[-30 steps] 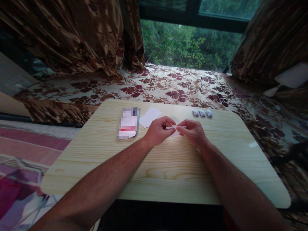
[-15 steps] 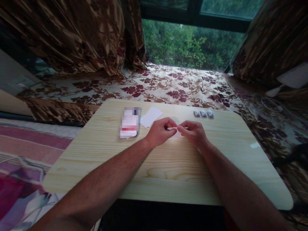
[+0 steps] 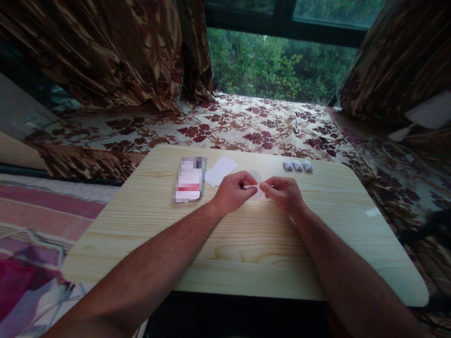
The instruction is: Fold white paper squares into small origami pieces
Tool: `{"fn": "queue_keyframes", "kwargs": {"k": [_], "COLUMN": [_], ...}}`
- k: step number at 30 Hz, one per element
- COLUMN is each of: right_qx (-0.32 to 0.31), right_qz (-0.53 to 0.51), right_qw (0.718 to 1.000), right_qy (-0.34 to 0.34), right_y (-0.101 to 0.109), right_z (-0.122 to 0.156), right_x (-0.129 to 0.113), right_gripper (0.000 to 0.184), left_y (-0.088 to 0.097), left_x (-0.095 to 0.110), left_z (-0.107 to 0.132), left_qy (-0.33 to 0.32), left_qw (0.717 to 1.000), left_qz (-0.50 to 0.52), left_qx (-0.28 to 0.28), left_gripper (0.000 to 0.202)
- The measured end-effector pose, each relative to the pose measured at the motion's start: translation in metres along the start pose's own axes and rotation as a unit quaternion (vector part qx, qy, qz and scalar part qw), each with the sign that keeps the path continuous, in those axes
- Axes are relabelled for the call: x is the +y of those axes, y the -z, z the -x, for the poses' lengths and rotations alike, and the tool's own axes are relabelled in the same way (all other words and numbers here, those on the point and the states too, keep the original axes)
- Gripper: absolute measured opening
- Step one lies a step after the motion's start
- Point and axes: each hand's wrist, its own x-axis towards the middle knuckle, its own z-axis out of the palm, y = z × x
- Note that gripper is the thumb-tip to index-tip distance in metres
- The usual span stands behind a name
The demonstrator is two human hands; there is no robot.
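A small piece of white paper (image 3: 255, 193) is pinched between my two hands above the middle of the wooden table. My left hand (image 3: 235, 191) grips its left side with thumb and fingers. On the other side my right hand (image 3: 284, 193) pinches the paper's right part, its fingertips almost touching those of the left. Part of the sheet is covered by the fingers, so its exact folds cannot be made out. Beyond my left hand lie loose white paper sheets (image 3: 221, 170), overlapping. Three small folded paper pieces (image 3: 298, 166) with raised points sit in a row past my right hand.
A phone (image 3: 189, 180), partly pixelated, lies on the table (image 3: 260, 249) left of the sheets. Behind the table stretches a ledge with flowered cloth (image 3: 260, 126), below a window between brown curtains (image 3: 134, 56). A striped bedcover (image 3: 59, 211) is at the left.
Both hands stay in nearly the same place with the paper between them. Only the fingertips have shifted very slightly; the other things have not moved.
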Motion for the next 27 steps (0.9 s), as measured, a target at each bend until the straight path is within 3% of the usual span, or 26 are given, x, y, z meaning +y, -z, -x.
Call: {"fn": "queue_keyframes", "kwargs": {"k": [20, 27], "right_qx": [-0.005, -0.036], "right_qz": [-0.014, -0.029], "right_qw": [1.000, 0.999], "right_qy": [-0.015, -0.026], "right_y": [0.0048, 0.0072], "right_z": [-0.0019, -0.0036], "right_x": [0.0023, 0.0042], "right_gripper": [0.027, 0.029], "left_y": [0.0039, 0.0047], "left_x": [-0.0017, -0.0001], "left_z": [-0.0011, -0.0016], "left_qy": [-0.003, 0.005], "left_qw": [1.000, 1.000], "left_qz": [-0.010, 0.000], "left_qx": [0.005, 0.008], "left_gripper": [0.015, 0.016]}}
